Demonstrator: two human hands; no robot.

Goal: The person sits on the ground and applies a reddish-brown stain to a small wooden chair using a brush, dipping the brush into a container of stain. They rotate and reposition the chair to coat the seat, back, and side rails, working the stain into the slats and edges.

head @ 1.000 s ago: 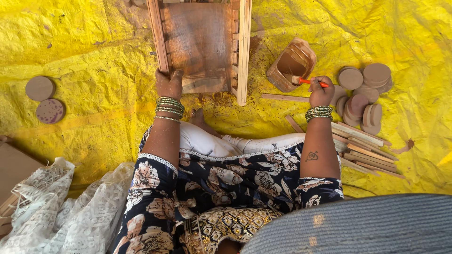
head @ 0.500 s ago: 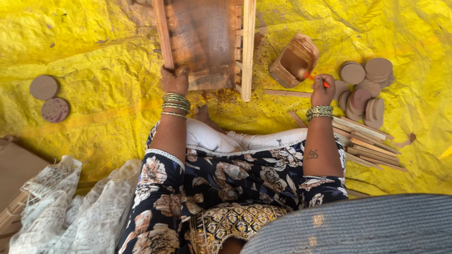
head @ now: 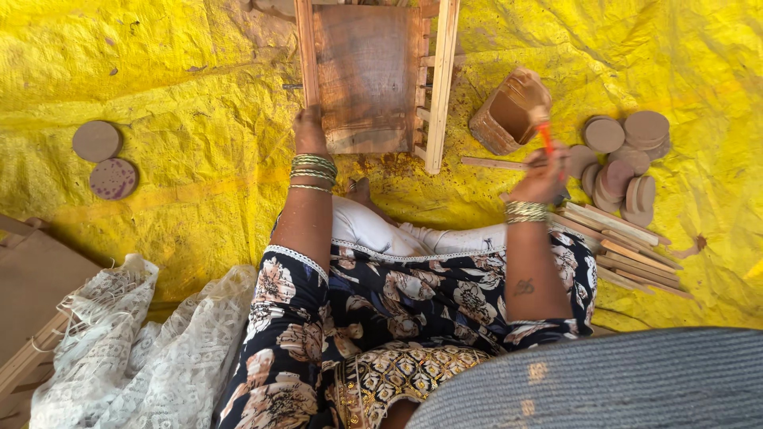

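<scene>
I sit on a yellow tarp with a wooden frame in front of me, its panel stained dark brown. My left hand, with bangles at the wrist, grips the frame's lower left corner. My right hand holds a brush with an orange-red handle. The brush tip reaches up to a brown, stain-covered container lying on its side to the right of the frame.
Several round wooden discs lie piled at the right, with a bundle of wooden slats below them. Two more discs rest at the left. White lace cloth and a wooden piece sit at the lower left.
My right hand has lifted the brush from lying sideways to pointing up at the container's mouth. My left hand stays on the frame; the view has shifted slightly.
</scene>
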